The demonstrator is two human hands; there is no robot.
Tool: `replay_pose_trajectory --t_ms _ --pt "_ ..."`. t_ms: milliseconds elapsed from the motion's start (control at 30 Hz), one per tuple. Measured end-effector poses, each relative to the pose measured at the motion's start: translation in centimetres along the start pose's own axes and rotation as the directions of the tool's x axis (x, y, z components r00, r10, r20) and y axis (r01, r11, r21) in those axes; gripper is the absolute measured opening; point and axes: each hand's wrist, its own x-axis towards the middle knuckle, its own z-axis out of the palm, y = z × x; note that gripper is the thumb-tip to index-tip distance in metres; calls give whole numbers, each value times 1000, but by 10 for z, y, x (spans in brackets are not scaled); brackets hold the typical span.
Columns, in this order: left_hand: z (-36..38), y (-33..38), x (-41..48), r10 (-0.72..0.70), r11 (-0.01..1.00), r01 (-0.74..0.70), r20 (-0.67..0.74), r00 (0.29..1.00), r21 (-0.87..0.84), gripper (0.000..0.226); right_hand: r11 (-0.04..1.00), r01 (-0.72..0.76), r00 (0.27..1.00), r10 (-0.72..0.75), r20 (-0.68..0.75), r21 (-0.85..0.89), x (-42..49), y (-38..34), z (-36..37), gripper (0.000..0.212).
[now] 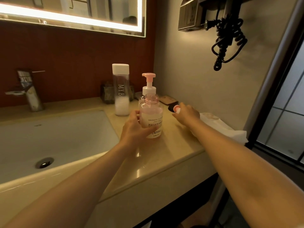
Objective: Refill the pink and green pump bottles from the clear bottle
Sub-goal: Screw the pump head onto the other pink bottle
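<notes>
Gripping one pink bottle (152, 119), one pump (177, 109), one clear bottle (120, 89) behind

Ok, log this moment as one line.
left hand grips open pink bottle | right hand holds pump head | clear bottle capped, standing behind | pouring not started

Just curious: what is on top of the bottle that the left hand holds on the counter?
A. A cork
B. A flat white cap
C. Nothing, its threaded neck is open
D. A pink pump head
C: the pink bottle gripped by the left hand ends in a bare threaded neck, while the right hand holds a pump head off to the side.
</notes>
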Motion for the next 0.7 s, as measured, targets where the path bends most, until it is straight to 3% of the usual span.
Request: replay_pose_trajectory --t_ms 200,433,567,700 --pt "1 -4 0 11 999 -10 -32 999 41 73 969 55 998 -57 -3 -242 5 -9 6 60" --pt "4 -4 -4 31 993 -24 -60 998 111 74 989 39 998 -32 51 -141 -6 -13 0 60" --pt "4 -3 -8 24 995 -18 -68 997 98 74 969 143 988 -152 -34 -201 -11 -15 -4 46" --pt "2 -4 -7 13 997 -8 -72 997 79 75 982 106 994 -106 7 -157 -12 -20 1 59"
